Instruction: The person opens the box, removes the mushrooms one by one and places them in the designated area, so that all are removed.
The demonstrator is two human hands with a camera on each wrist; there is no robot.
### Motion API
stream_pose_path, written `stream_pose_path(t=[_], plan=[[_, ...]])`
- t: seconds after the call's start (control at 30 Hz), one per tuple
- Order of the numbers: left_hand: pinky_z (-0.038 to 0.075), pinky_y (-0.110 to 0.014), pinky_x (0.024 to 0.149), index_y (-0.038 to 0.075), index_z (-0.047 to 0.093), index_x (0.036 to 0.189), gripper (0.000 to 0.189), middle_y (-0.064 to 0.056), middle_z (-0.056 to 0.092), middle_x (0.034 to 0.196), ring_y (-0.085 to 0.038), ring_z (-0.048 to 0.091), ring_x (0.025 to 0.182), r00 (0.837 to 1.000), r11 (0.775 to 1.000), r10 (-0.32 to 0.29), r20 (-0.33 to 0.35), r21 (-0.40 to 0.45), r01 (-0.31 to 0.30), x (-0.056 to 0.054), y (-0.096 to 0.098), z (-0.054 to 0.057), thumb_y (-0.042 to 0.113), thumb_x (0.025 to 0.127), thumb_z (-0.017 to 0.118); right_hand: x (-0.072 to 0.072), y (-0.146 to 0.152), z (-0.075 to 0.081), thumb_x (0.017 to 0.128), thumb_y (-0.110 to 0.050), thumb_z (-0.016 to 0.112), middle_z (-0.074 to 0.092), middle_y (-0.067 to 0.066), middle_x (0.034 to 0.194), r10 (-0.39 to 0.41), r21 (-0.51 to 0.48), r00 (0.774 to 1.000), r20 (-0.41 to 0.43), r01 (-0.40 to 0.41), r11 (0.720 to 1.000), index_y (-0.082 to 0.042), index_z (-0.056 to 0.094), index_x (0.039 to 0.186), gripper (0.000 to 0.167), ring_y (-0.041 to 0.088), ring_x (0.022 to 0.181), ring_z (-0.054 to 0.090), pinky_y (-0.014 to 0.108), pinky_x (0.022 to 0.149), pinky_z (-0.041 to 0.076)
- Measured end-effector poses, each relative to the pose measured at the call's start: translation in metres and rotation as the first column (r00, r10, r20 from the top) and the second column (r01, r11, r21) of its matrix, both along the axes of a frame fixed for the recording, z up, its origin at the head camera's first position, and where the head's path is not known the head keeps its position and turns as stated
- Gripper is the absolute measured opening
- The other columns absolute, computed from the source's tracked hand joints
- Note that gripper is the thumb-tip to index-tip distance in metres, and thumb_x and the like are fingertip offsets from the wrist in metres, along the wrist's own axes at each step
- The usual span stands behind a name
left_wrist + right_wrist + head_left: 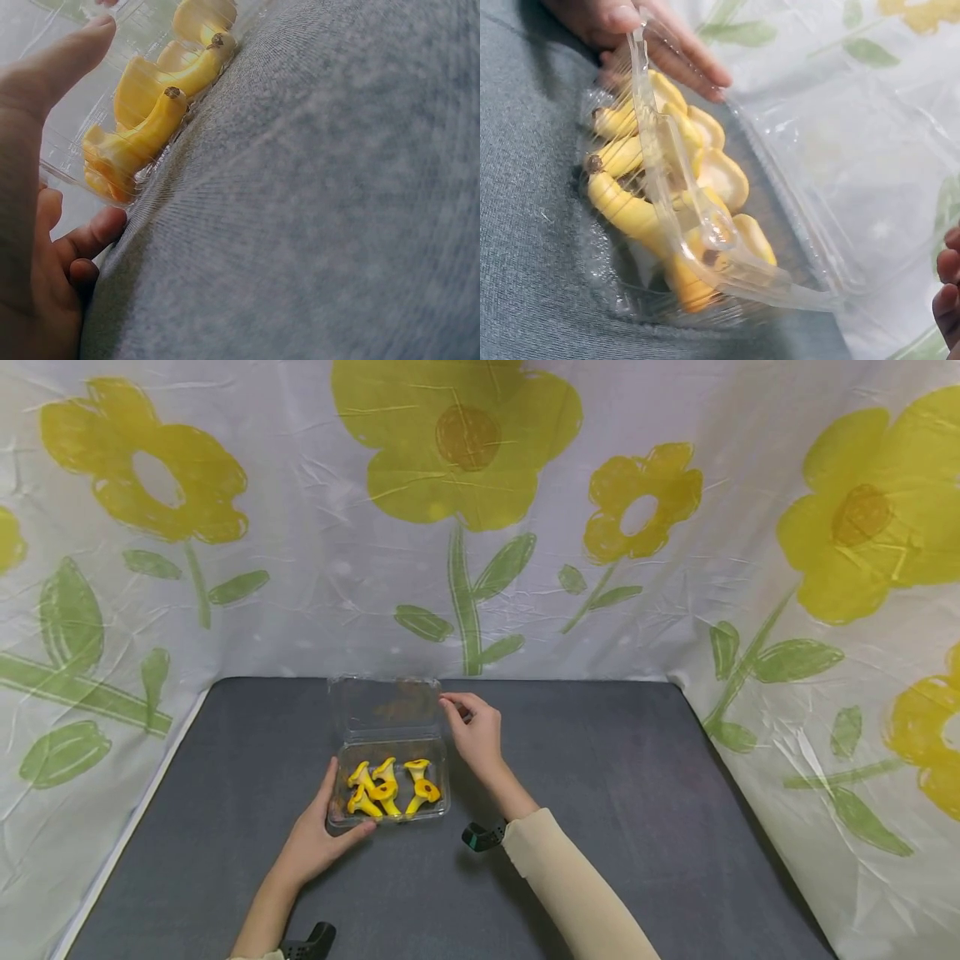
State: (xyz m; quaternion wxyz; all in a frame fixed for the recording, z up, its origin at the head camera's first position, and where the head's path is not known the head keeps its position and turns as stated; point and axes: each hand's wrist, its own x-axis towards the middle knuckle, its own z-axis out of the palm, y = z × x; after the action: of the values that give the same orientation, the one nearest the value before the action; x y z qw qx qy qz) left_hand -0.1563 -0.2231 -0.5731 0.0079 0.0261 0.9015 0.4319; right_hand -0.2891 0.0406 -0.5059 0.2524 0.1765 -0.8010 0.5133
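A clear plastic clamshell container (335, 817) sits on the table with its lid (386, 706) raised at the back. Inside its base lie several yellow mushrooms (385, 789) with flared caps, their stem ends dark in the right wrist view. My left hand (313, 841) holds the front left corner of the base, thumb (79, 56) along the front wall and fingers by the left side. At the lid's right edge, my right hand (476, 727) pinches the plastic between thumb and forefinger. Only some fingertips (949, 266) of that hand show in the right wrist view.
The dark grey table (615, 793) extends to both sides of the container. A white curtain (292, 527) printed with yellow flowers hangs behind and along the sides. Each wrist wears a black band device (482, 837).
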Motion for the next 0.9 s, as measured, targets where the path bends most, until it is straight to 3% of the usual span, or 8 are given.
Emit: stream_pose_path(t=[0.23,0.4,0.57,0.63,0.73,0.8,0.83,0.9], plan=[[0.042,-0.039,0.076,0.021,-0.005,0.172,0.126,-0.006,0.055,0.094,-0.02,0.048,0.082,1.0,1.0,-0.001,-0.002,0.008,0.001,0.001,-0.003,-0.002,0.048,0.089,0.085,0.002,-0.003,-0.018,0.1,-0.013,0.076,0.081,0.012,0.096,-0.011,0.009,0.999,0.05,0.01,1.0,-0.003,0.083,0.106,0.014,0.023,0.067,0.069,0.017,0.057,0.049],[0.043,-0.04,0.076,0.021,-0.006,0.172,0.127,-0.006,0.056,0.095,-0.02,0.049,0.083,1.0,1.0,0.009,-0.01,0.004,-0.009,-0.001,-0.004,0.0,0.047,0.089,0.086,-0.002,-0.005,-0.025,0.101,-0.014,0.074,0.081,0.013,0.099,0.0,0.014,0.998,0.069,-0.001,1.0,-0.001,0.083,0.108,0.017,0.022,0.068,0.069,0.022,0.057,0.052],[0.046,-0.042,0.078,0.021,-0.006,0.172,0.128,-0.01,0.059,0.101,-0.02,0.051,0.086,1.0,1.0,0.015,-0.01,-0.02,-0.015,-0.004,-0.002,0.001,0.05,0.088,0.086,-0.005,-0.004,-0.027,0.102,-0.013,0.073,0.081,0.013,0.098,-0.002,-0.007,0.992,0.13,0.002,1.0,0.0,0.083,0.108,0.018,0.022,0.064,0.068,0.02,0.05,0.046],[0.047,-0.045,0.08,0.022,-0.006,0.172,0.128,-0.016,0.061,0.113,-0.024,0.054,0.089,1.0,1.0,0.013,-0.011,-0.024,-0.013,-0.004,-0.001,0.0,0.051,0.088,0.086,-0.005,-0.004,-0.026,0.102,-0.014,0.073,0.081,0.013,0.096,-0.005,-0.018,0.988,0.157,0.008,1.0,0.0,0.083,0.109,0.018,0.021,0.062,0.067,0.02,0.048,0.043],[0.051,-0.061,0.095,0.023,-0.008,0.172,0.129,-0.027,0.049,0.154,-0.042,0.06,0.119,1.0,1.0,0.009,-0.006,-0.009,-0.009,-0.003,-0.001,0.0,0.051,0.088,0.086,-0.005,-0.005,-0.026,0.103,-0.015,0.072,0.081,0.012,0.097,-0.014,-0.017,0.98,0.196,0.018,1.0,-0.002,0.083,0.11,0.018,0.017,0.061,0.065,0.02,0.047,0.041],[0.044,-0.072,0.106,0.024,-0.009,0.172,0.13,-0.03,0.025,0.171,-0.053,0.047,0.141,1.0,1.0,0.0,0.008,0.004,0.0,-0.002,-0.001,0.0,0.051,0.087,0.086,-0.004,-0.006,-0.027,0.103,-0.017,0.072,0.082,0.012,0.098,-0.024,-0.013,0.974,0.224,0.027,1.0,-0.003,0.083,0.111,0.019,0.013,0.06,0.062,0.02,0.048,0.042],[0.039,-0.075,0.11,0.023,-0.01,0.172,0.131,-0.029,0.021,0.172,-0.056,0.038,0.148,1.0,1.0,-0.005,0.017,0.01,0.004,-0.001,0.0,0.0,0.051,0.087,0.086,-0.004,-0.006,-0.028,0.103,-0.017,0.073,0.082,0.011,0.099,-0.028,-0.013,0.97,0.24,0.032,0.999,-0.003,0.083,0.111,0.019,0.011,0.06,0.061,0.02,0.049,0.043],[0.034,-0.077,0.113,0.024,-0.011,0.171,0.131,-0.028,0.01,0.175,-0.057,0.028,0.153,0.999,1.0,-0.008,0.033,0.016,0.008,0.0,0.0,0.001,0.052,0.087,0.086,-0.005,-0.007,-0.029,0.103,-0.017,0.073,0.082,0.011,0.101,-0.039,-0.02,0.962,0.27,0.046,0.999,-0.004,0.084,0.111,0.019,0.008,0.06,0.06,0.02,0.051,0.044]])
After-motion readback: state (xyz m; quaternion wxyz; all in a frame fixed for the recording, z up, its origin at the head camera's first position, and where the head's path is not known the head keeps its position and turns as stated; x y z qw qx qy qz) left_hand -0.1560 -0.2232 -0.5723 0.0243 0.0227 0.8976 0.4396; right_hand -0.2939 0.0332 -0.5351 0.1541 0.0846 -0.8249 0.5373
